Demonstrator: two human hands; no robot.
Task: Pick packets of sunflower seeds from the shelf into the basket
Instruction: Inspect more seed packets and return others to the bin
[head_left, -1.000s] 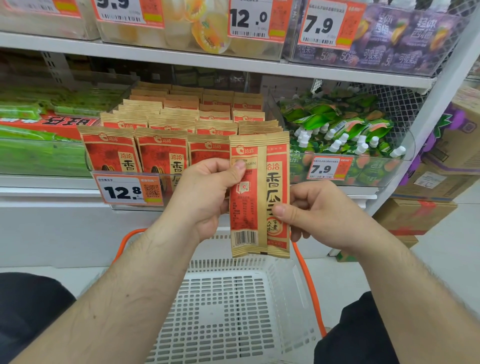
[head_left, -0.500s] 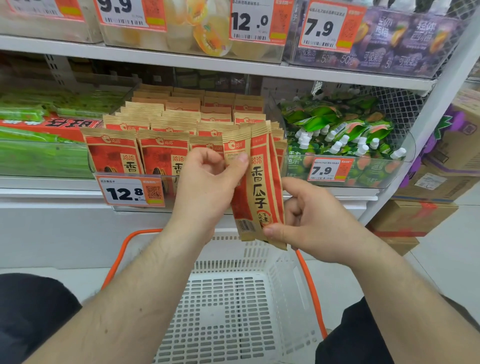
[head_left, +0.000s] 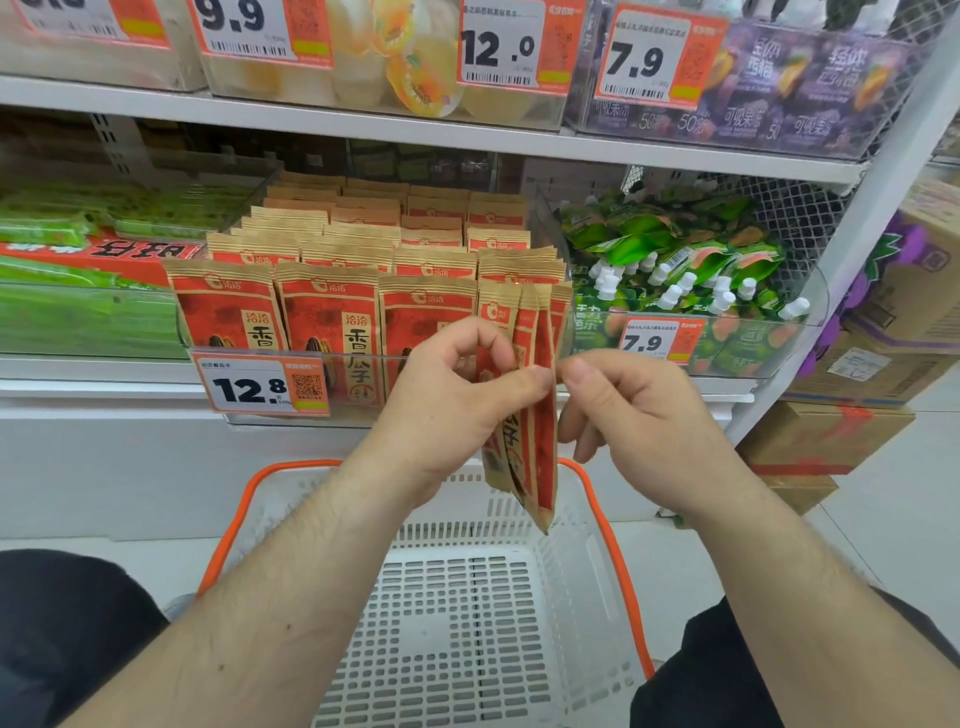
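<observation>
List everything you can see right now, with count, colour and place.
held seed packets: a few, red and tan, edge-on above the basket
shelf seed packets: many, red and tan, rows in the middle bin
basket: one, white with orange handles, on the floor below, nothing visible inside
price tag: one, white and orange, 12.8, on the bin front
green pouches: many, white caps, right bin
cardboard boxes: several, brown, floor at right
left hand: grip pinching the packets
right hand: thumb at the packets' edge
</observation>
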